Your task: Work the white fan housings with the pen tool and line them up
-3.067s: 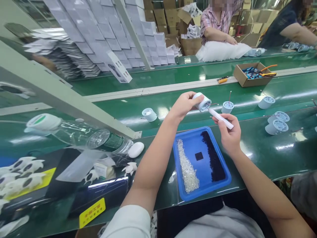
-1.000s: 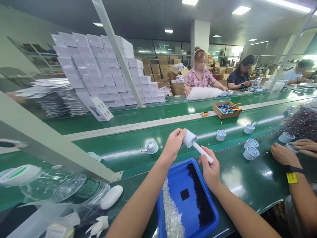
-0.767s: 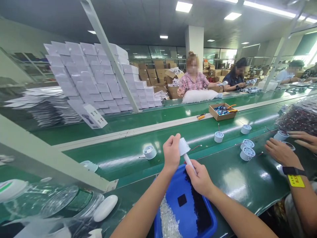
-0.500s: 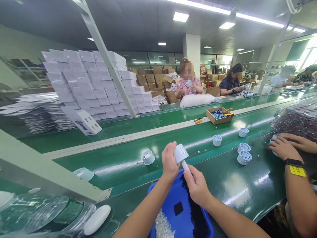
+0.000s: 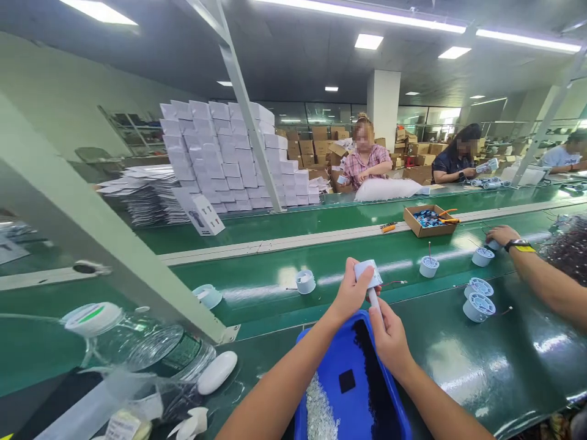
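Note:
My left hand (image 5: 345, 296) is closed around a pale blue-white round plastic housing (image 5: 369, 272), its thumb lying across it. A thin wire lead (image 5: 394, 282) sticks out to the right of the housing. Pinched in my right hand (image 5: 392, 340) is a slim white rod (image 5: 373, 299), whose upper end meets the underside of the housing; whether the two are joined I cannot tell. Below both hands sits a blue tray (image 5: 300, 421) with clear small pieces (image 5: 321, 406) on the left, black small pieces (image 5: 367, 348) along the right and a black square (image 5: 347, 381) between them.
Similar housings (image 5: 479, 307) stand on the green belt and bench. A co-worker's hand (image 5: 502, 235) reaches in at right. Beyond are a cardboard box (image 5: 430, 229) with orange-handled tools and stacked white boxes (image 5: 229, 153). A slanted post (image 5: 137, 244), bottle (image 5: 160, 348) and white mouse-shaped object (image 5: 217, 372) lie left.
The view has swung left, so things appear farther right. My left thumb now lies over the housing. The co-worker's hand at right has reached farther onto the belt.

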### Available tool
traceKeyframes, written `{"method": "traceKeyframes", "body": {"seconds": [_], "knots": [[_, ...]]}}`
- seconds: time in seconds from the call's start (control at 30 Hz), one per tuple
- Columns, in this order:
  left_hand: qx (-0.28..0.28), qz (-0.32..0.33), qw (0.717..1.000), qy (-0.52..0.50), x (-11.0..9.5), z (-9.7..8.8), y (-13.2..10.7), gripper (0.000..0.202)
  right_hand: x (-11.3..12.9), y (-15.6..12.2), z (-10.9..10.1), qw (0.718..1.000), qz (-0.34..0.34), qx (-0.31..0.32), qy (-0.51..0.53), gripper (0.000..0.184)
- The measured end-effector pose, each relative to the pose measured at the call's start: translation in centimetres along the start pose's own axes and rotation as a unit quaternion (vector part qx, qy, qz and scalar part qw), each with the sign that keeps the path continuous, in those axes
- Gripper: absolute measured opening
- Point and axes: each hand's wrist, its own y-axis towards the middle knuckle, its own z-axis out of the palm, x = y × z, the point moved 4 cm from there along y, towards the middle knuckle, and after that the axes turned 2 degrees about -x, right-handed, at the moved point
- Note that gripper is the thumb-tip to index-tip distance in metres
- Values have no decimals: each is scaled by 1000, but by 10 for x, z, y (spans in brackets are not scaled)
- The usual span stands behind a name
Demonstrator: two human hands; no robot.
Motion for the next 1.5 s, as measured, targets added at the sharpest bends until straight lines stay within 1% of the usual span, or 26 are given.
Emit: {"method": "traceKeyframes", "body": {"seconds": [0.13,0.2,0.27,0.33,0.37,0.4,0.43,0.47,0.5,0.53,0.63,0.73,0.8,0.87,0.93,1.0,1.03,1.07,1.1,1.2,1.27,1.33,1.43,1.5], "knots": [[35,-3,999,21,-2,1,2,50,-6,1,0,1000,6,3,-4,53],[27,26,997,74,-9,-7,5,42,-12,3,2,1000,10,24,-14,52],[-13,83,981,175,-21,-21,9,34,-18,5,4,998,18,57,-28,50],[-74,135,949,276,-31,-38,12,28,-23,8,5,997,35,67,-30,51],[-107,145,934,310,-35,-47,15,27,-25,9,4,997,49,60,-23,53],[-135,141,922,336,-36,-56,17,28,-27,10,4,996,68,50,-10,56],[-154,125,912,360,-35,-63,20,29,-28,11,3,995,88,39,5,59],[-157,102,901,392,-32,-69,23,31,-29,12,2,994,107,28,20,61],[-144,77,888,431,-28,-72,26,35,-30,13,2,992,120,21,32,63],[-119,53,872,472,-22,-74,30,39,-29,14,1,991,127,15,40,63],[-22,14,831,556,-3,-71,36,46,-24,17,-2,993,114,2,33,62],[46,6,811,583,13,-66,37,51,-18,19,-5,995,96,2,9,61],[80,-1,797,598,19,-64,38,57,-17,21,-5,996,92,7,0,60],[109,-15,786,609,22,-67,39,69,-18,21,-5,996,90,13,-7,58],[128,-34,774,619,21,-75,40,87,-20,22,-5,996,85,16,-13,57],[132,-57,761,632,20,-88,41,101,-22,21,-5,996,81,16,-16,56],[130,-70,755,639,20,-95,42,103,-24,21,-4,996,81,16,-16,56],[128,-80,750,644,20,-101,42,102,-25,21,-3,996,82,19,-16,56],[124,-88,746,648,20,-107,43,96,-25,20,-3,996,83,24,-16,54],[90,-92,746,654,22,-118,46,63,-23,18,-1,997,69,37,-21,40],[53,-86,749,655,22,-120,48,49,-18,17,0,998,40,39,-33,29],[34,-81,751,654,21,-119,48,46,-12,15,1,998,8,44,-44,24],[48,-83,753,651,16,-116,47,47,-4,11,5,996,-24,73,-45,23],[71,-102,749,651,10,-116,45,49,-2,9,9,993,-30,102,-46,22]]}}
